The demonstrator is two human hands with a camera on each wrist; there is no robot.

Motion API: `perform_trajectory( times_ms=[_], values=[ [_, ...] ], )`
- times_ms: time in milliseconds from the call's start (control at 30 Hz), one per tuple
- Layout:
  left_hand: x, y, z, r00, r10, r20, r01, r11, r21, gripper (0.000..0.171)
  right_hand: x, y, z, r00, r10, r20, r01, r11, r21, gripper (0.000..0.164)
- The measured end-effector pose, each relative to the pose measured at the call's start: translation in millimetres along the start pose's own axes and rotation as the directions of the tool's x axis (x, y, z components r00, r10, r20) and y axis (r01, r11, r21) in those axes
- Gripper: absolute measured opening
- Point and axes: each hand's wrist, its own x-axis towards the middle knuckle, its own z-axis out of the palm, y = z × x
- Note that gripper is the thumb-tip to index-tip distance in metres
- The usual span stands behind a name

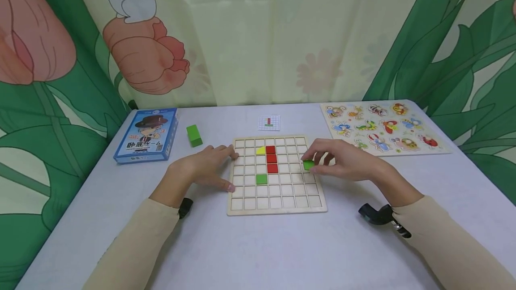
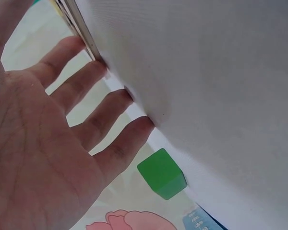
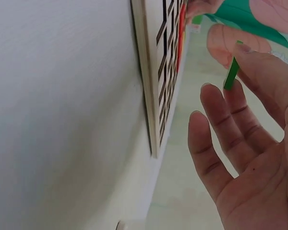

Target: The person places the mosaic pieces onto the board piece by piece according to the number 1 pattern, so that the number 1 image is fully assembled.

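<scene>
A wooden grid board [image 1: 278, 212] lies on the white table. Three red square tiles [image 1: 272, 158] form a column on it, with a small yellow piece [image 1: 260, 150] beside the top one and one green tile [image 1: 261, 179] lower left. At the board's left edge is my left hand [image 1: 207, 167], thumb and fingers spread, touching the rim. My right hand [image 1: 346, 159] pinches another green tile [image 1: 308, 164] between thumb and fingertip over the board's right side. In the right wrist view that thin green tile [image 3: 232, 72] appears edge-on, raised off the grid.
A green block [image 1: 194, 135] stands left of the board, near a blue box [image 1: 147, 135] with a hatted cartoon figure. Behind the board lies a small card [image 1: 268, 122] with a grid pattern. An insect-picture board [image 1: 380, 124] occupies the back right.
</scene>
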Motion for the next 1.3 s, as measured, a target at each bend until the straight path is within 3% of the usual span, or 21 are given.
perform_trajectory(
  times_ms=[500,767,1000,1300],
  values=[
    [2.3,0.2,0.6,1.0,0.007,0.006,-0.007,1.0,-0.01,0.093,25.6,-12.0,16.6,0.998,-0.006,0.063,0.005,1.0,0.029,0.027],
    [-1.8,-0.3,-3.5,1.0,-0.011,-0.007,0.011,1.0,-0.007,0.092,40.0,-18.7,20.1,0.995,-0.064,0.082,0.057,0.995,0.081,0.027],
    [-1.7,-0.7,-3.9,1.0,0.015,-0.001,-0.015,1.0,-0.013,0.091,48.4,-17.2,31.2,0.993,-0.058,0.101,0.045,0.991,0.126,0.032],
    [-0.2,-0.4,-2.2,1.0,-0.001,0.008,0.001,1.0,-0.019,0.092,58.9,-15.1,43.3,0.991,-0.065,0.119,0.051,0.992,0.117,0.03]
  ],
)
